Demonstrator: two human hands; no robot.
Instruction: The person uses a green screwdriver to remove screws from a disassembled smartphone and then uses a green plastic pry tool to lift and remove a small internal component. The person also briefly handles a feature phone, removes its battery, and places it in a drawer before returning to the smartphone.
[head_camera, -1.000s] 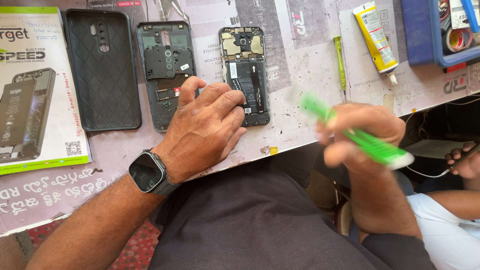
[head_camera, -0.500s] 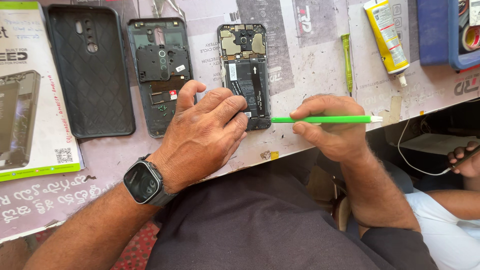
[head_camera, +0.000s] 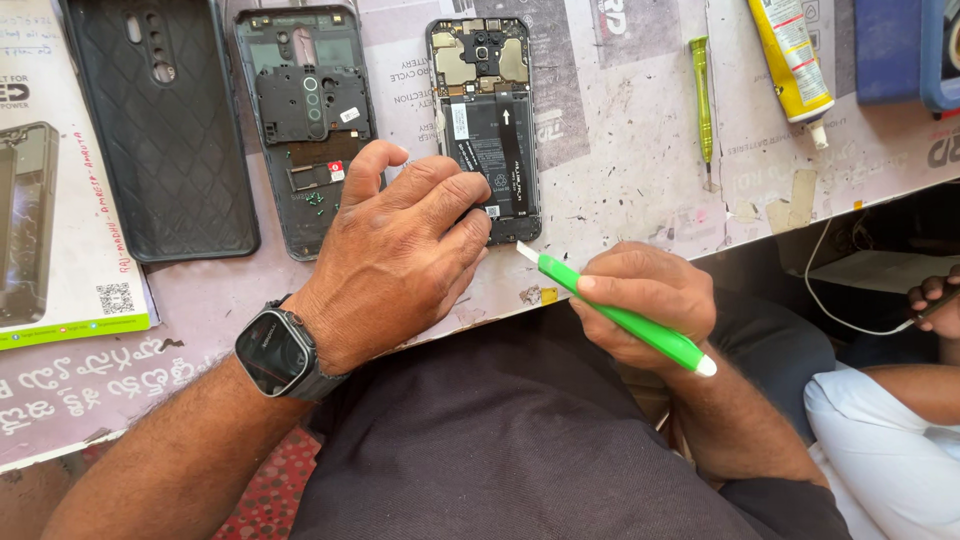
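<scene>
An opened phone (head_camera: 487, 120) lies face down on the worktable with its black battery and gold shields showing. My left hand (head_camera: 400, 250), with a dark smartwatch (head_camera: 275, 352) on the wrist, presses on the phone's lower left corner. My right hand (head_camera: 645, 300) grips a green pry tool (head_camera: 610, 310). Its white tip touches the phone's bottom right corner.
A black inner frame (head_camera: 305, 110) and a black quilted case (head_camera: 160, 130) lie left of the phone. A printed box (head_camera: 45, 200) sits at far left. A green screwdriver (head_camera: 702, 95) and a yellow glue tube (head_camera: 795, 60) lie right. Another person's hand (head_camera: 935, 300) holds a cable at right.
My right hand turned the green tool from level to slanted and brought its white tip to the phone's bottom corner. My left hand stayed on the phone.
</scene>
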